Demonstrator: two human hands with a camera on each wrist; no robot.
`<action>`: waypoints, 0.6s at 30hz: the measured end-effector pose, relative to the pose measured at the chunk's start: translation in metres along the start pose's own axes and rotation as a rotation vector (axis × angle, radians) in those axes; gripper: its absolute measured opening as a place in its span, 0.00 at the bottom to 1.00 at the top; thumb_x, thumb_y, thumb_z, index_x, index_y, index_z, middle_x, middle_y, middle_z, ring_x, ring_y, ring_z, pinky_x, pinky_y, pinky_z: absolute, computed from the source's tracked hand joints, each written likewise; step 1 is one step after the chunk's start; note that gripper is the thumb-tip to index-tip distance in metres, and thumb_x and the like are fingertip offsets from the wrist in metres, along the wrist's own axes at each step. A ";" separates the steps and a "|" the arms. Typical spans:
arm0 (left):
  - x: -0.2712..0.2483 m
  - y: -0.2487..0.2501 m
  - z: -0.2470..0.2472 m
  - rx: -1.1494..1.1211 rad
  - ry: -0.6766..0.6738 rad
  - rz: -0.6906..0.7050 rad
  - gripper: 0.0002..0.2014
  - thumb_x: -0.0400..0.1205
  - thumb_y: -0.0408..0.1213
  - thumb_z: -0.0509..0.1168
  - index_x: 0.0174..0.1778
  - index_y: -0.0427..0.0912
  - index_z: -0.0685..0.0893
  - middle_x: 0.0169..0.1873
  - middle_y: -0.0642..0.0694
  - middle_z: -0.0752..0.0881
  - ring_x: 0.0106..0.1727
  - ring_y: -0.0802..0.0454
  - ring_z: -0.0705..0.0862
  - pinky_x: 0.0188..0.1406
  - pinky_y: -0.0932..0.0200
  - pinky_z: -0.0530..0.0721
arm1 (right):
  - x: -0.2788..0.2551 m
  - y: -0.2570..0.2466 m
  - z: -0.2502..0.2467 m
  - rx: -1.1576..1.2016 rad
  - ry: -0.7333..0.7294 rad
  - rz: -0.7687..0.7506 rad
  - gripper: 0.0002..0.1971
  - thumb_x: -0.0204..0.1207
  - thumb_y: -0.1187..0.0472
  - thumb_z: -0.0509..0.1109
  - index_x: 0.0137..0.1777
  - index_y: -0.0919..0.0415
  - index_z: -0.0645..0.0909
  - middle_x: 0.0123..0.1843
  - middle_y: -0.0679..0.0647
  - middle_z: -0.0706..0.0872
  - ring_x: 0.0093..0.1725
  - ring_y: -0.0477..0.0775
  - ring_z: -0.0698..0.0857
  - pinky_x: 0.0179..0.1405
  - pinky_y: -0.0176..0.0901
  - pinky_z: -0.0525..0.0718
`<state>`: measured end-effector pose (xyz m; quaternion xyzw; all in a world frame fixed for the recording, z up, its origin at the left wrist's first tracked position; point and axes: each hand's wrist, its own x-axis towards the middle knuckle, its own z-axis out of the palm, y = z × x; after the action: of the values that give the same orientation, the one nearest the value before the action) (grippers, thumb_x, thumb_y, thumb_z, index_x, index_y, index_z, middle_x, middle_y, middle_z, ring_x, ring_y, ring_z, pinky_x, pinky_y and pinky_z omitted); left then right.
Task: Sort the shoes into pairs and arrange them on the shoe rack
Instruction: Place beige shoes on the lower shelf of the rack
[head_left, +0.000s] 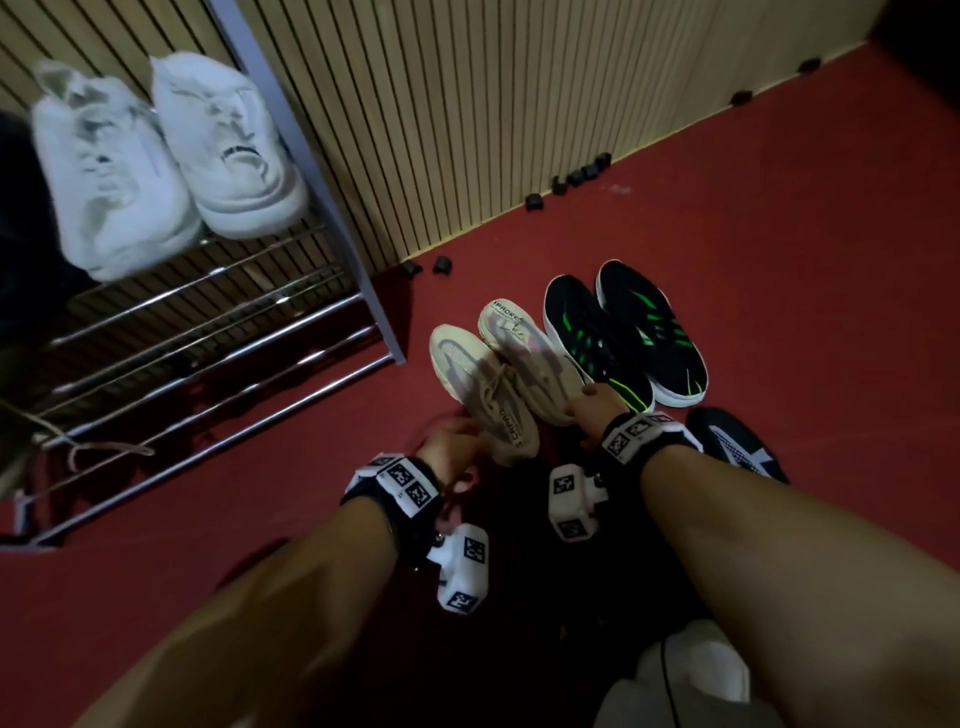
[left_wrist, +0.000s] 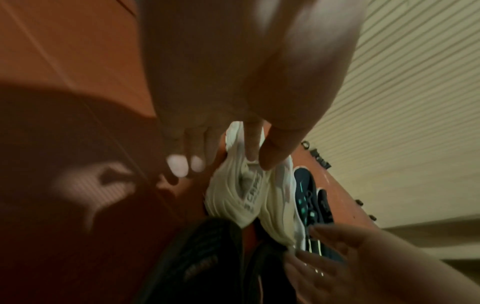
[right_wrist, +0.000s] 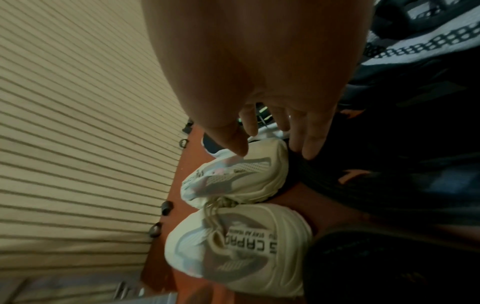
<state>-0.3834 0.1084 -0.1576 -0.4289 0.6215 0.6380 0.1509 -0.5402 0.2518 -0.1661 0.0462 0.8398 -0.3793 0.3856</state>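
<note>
Two cream sneakers lie side by side on the red floor, the left one (head_left: 483, 395) (left_wrist: 233, 195) (right_wrist: 239, 246) and the right one (head_left: 535, 364) (right_wrist: 233, 176). My left hand (head_left: 457, 441) (left_wrist: 259, 162) is at the left sneaker's heel, thumb and forefinger pinching its collar. My right hand (head_left: 592, 405) (right_wrist: 272, 152) hovers over the right sneaker's heel with fingers spread, the thumb touching its side. The metal shoe rack (head_left: 208, 338) stands at left. A pair of white sneakers (head_left: 171, 156) sits on its top shelf.
A black pair with green stripes (head_left: 623, 343) lies right of the cream sneakers. A black shoe with a white pattern (head_left: 737, 447) lies beside my right wrist. Small black clips (head_left: 582, 174) dot the base of the slatted wall (head_left: 519, 104). The rack's lower bars hold nothing visible.
</note>
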 end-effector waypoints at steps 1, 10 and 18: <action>-0.002 0.004 0.006 -0.025 -0.020 -0.051 0.20 0.76 0.27 0.67 0.64 0.43 0.83 0.32 0.42 0.85 0.26 0.50 0.80 0.29 0.59 0.78 | 0.005 0.003 0.001 0.001 -0.011 0.004 0.18 0.75 0.62 0.70 0.35 0.46 0.63 0.38 0.44 0.70 0.36 0.44 0.72 0.64 0.53 0.82; 0.004 0.009 0.040 -0.098 -0.092 -0.053 0.31 0.82 0.25 0.62 0.82 0.47 0.66 0.71 0.36 0.78 0.49 0.47 0.80 0.23 0.66 0.77 | 0.019 0.006 0.001 -0.005 -0.115 -0.029 0.17 0.79 0.66 0.65 0.35 0.46 0.65 0.38 0.42 0.69 0.36 0.39 0.69 0.41 0.35 0.74; 0.008 0.008 0.036 -0.244 -0.073 -0.097 0.11 0.81 0.24 0.61 0.45 0.46 0.82 0.40 0.48 0.84 0.38 0.55 0.81 0.33 0.64 0.78 | 0.024 0.008 -0.001 0.201 -0.074 0.013 0.14 0.76 0.67 0.68 0.38 0.47 0.70 0.40 0.47 0.76 0.36 0.46 0.77 0.38 0.43 0.81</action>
<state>-0.4071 0.1372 -0.1627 -0.4501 0.5119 0.7160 0.1506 -0.5550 0.2532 -0.1871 0.0760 0.7824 -0.4607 0.4120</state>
